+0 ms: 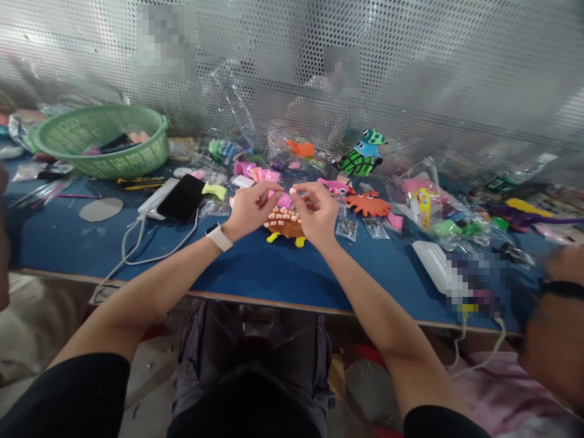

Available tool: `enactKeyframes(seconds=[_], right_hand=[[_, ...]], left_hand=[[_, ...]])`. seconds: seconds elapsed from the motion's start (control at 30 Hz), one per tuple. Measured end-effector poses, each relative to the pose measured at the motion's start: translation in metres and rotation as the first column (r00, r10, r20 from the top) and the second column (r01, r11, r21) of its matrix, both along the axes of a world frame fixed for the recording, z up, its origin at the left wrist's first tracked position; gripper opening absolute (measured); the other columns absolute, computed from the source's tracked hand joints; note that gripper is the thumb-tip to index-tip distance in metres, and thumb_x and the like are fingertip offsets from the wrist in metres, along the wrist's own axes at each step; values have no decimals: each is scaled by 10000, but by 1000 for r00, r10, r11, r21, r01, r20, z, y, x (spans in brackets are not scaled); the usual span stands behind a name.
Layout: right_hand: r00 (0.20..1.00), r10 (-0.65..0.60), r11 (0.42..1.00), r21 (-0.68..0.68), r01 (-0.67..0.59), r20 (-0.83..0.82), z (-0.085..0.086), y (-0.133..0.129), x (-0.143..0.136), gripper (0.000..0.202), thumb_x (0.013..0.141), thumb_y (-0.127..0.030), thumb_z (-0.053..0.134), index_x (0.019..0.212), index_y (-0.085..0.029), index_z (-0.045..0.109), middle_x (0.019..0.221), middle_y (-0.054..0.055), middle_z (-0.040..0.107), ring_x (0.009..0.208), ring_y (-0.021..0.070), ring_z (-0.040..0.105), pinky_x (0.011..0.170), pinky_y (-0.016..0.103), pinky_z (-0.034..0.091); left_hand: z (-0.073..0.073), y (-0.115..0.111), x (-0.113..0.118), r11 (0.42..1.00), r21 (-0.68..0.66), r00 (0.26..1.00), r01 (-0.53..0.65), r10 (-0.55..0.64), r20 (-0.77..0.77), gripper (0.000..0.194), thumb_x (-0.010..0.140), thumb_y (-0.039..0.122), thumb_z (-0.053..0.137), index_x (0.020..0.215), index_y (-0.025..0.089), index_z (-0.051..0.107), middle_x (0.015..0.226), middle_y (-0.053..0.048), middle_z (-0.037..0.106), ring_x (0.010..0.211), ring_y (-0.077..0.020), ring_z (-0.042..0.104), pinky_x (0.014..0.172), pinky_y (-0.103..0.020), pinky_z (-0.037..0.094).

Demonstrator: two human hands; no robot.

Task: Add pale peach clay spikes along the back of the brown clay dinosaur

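A brown clay figure (286,229) with rows of small pale pieces on its back and yellow feet sits on the blue table, between and just below my hands. My right hand (318,214) is closed in a pinch, with a small pale pink clay piece (292,191) at its fingertips. My left hand (250,210), with a white-banded watch on the wrist, also has thumb and fingers brought together; whatever is between them is too small to make out. Behind the fingertips lies a lump of bright pink clay (285,200).
To the left are a black phone (182,198), a white cable and a green basket (103,143). Orange crab (368,204) and green striped clay figures (358,163) stand behind on the right, near clear bags. A white power bank (431,266) lies front right; other people's arms flank the table.
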State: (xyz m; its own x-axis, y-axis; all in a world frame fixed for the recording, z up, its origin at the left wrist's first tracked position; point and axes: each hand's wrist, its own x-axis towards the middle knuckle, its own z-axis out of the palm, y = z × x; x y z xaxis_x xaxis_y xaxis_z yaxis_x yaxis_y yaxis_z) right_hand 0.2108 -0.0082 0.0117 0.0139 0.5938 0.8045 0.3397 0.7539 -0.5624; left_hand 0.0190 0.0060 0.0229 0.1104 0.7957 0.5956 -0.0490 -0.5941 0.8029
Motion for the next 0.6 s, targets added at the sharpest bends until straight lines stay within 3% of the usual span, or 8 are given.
enactKeyframes(seconds=[0.23, 0.37, 0.6], right_hand=[[991, 104, 980, -159, -117, -86, 9, -1, 3, 329, 1028, -581, 827, 1107, -265, 788, 867, -22, 815, 609, 127, 742, 489, 263, 540], [992, 114, 975, -188, -122, -53, 16, -11, 13, 280, 992, -547, 883, 1101, -297, 822, 1039, -8, 856, 744, 135, 788, 562, 275, 566], [987, 113, 976, -175, -131, -113, -1, -27, 23, 231, 968, -499, 929, 1063, -315, 827, 991, -28, 821, 685, 127, 768, 481, 267, 521]], left_hand=[[1, -6, -1, 946, 285, 953, -156, 221, -210, 170, 1045, 252, 777, 1191, 193, 841, 613, 98, 375, 542, -89, 336, 616, -269, 282], [-4, -3, 2, 919, 361, 956, -160, 235, -177, 101, 1082, 251, 743, 1125, 199, 818, 610, 102, 376, 523, -78, 334, 573, -240, 284], [-10, -9, 9, 867, 495, 947, -62, 207, -246, 103, 1103, 271, 761, 1105, 196, 831, 588, 107, 403, 491, -56, 354, 524, -215, 275]])
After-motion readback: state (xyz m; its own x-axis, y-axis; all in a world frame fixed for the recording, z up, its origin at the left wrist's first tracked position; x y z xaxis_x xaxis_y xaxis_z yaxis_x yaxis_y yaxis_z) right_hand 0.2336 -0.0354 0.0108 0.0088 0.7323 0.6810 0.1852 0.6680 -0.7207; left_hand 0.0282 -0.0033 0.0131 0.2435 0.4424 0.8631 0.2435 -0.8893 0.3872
